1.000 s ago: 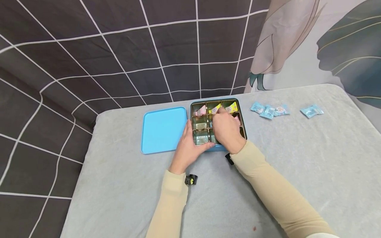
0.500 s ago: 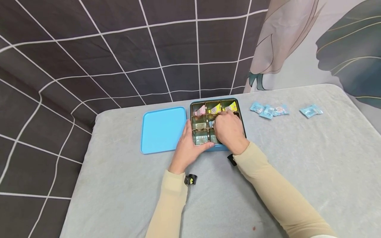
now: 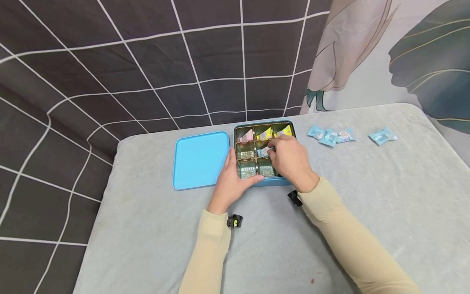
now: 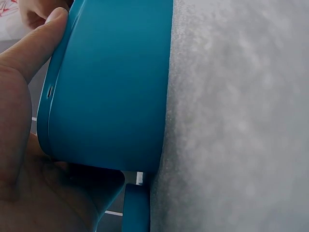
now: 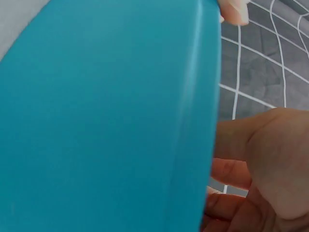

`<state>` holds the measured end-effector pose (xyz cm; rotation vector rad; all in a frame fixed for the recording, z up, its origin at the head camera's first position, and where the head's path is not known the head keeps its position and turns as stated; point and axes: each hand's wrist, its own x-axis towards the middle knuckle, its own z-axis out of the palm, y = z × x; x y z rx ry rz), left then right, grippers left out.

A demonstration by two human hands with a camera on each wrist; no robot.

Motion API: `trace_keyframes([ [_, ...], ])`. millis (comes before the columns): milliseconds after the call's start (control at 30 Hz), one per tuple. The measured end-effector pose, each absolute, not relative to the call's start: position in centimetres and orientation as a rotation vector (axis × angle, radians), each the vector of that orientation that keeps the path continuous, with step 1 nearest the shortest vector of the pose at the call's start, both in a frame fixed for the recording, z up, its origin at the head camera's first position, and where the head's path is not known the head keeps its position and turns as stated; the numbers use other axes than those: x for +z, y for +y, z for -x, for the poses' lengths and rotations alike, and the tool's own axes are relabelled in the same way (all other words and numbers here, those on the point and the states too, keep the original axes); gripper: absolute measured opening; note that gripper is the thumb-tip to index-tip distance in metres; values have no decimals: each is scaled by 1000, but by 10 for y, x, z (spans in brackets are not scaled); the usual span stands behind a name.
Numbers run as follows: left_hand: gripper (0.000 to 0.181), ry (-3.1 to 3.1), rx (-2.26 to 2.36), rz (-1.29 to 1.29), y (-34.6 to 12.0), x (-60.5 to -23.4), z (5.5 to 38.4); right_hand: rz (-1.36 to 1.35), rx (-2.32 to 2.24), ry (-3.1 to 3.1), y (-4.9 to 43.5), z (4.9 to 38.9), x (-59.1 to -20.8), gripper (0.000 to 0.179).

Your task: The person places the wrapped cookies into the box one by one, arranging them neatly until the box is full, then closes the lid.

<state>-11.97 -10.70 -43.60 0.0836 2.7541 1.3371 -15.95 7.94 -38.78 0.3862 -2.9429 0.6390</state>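
A blue tin [image 3: 269, 182] with a gold-brown divided tray stands uncovered in the head view. My left hand [image 3: 230, 181] rests against its near left corner, thumb along the front rim and straight fingers along the left side. My right hand [image 3: 291, 159] is over the right part of the tray, thumb and index fingertips apart at a blue-wrapped candy [image 3: 263, 152] in the middle compartment. A pink candy [image 3: 247, 136] and two yellow candies [image 3: 264, 134] sit in the back row. The right hand hides the tray's right compartments. The left wrist view shows the tin's wall [image 4: 111, 92].
Left of the tin lies its flat blue lid [image 3: 201, 161]. Several blue-wrapped candies [image 3: 329, 138] lie in a cluster to the right, with another blue candy [image 3: 383, 136] farther right. Grey cloth [image 3: 147, 228] covers the table. A dark checked curtain [image 3: 205, 65] hangs behind.
My right hand has moved right and slightly toward me, from over the middle compartment, uncovering the blue candy there. My left hand stays at the tin's corner.
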Motion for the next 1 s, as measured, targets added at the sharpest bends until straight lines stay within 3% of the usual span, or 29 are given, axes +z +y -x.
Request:
trace_keyframes([
  [1000, 123, 2737, 1335, -57, -106, -434, 118, -249, 780, -2776, 126, 160, -376, 24],
])
